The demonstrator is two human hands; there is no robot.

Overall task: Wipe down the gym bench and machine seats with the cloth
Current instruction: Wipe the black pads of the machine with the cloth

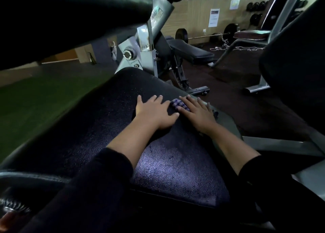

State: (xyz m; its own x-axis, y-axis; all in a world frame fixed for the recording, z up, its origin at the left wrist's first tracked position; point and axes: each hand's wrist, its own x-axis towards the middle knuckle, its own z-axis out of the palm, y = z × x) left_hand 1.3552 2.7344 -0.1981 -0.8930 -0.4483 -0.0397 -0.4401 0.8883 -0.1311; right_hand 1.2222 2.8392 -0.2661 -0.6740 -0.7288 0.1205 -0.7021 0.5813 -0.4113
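A dark textured machine seat pad (167,166) fills the middle of the head view, with a damp sheen near its front. My left hand (154,112) lies flat on the pad with fingers spread. Beside it, my right hand (197,112) presses a small blue-and-white checked cloth (177,104) against the pad near its right edge, fingers straight; most of the cloth is hidden under the palm. A corner of the cloth shows between the two hands.
A black padded roller (70,14) hangs overhead at the upper left on a grey metal frame (139,51). An adjustable bench (191,52) stands behind. Another dark pad (295,62) stands at the right. A barbell (205,36) and weight plates line the far wall. Green flooring (35,102) lies left.
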